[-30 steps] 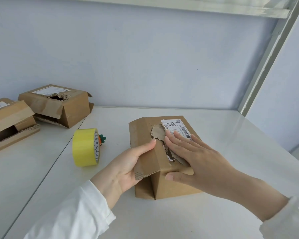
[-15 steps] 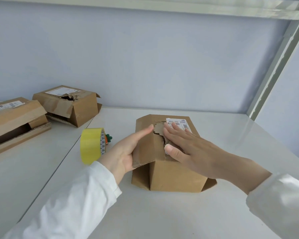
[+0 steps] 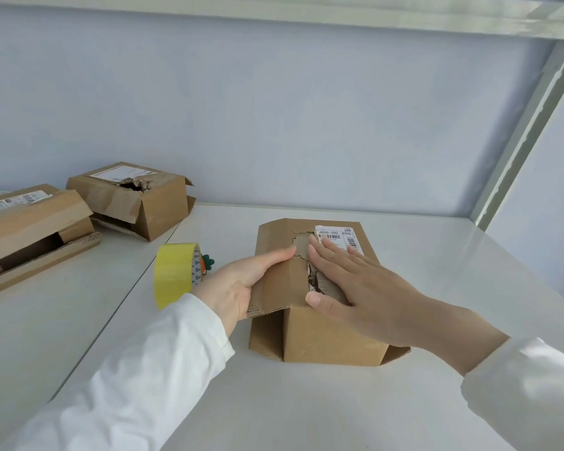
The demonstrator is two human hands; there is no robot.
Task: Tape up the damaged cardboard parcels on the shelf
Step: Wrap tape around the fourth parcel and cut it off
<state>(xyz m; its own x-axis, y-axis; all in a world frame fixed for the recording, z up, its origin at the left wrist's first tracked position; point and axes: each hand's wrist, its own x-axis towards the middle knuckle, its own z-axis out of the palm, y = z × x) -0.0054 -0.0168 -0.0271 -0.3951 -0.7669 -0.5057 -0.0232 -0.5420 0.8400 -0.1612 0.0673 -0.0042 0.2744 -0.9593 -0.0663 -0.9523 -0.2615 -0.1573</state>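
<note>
White shelf (image 3: 437, 271), pale blue wall behind. Three brown cardboard parcels, contents not visible. Nearest is the centre parcel (image 3: 332, 336): top torn beside its label (image 3: 334, 233), left flap lifted. The left hand (image 3: 235, 288) pinches that flap, thumb on top, fingers under. The right hand (image 3: 355, 284) lies flat, fingers straight, pressing the torn top. Yellow tape roll (image 3: 175, 275) stands on edge just beside the left hand. Far left: holed parcel (image 3: 134, 203) and long parcel (image 3: 30, 229), side gaping.

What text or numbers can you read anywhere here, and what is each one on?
"J06-00 206": white label on the near parcel.
Fine print and barcodes below it: too small to read.
Labels on the rear parcel and the left parcel: too blurred to read.
Marks on the yellow tape roll: too small to read.
</note>
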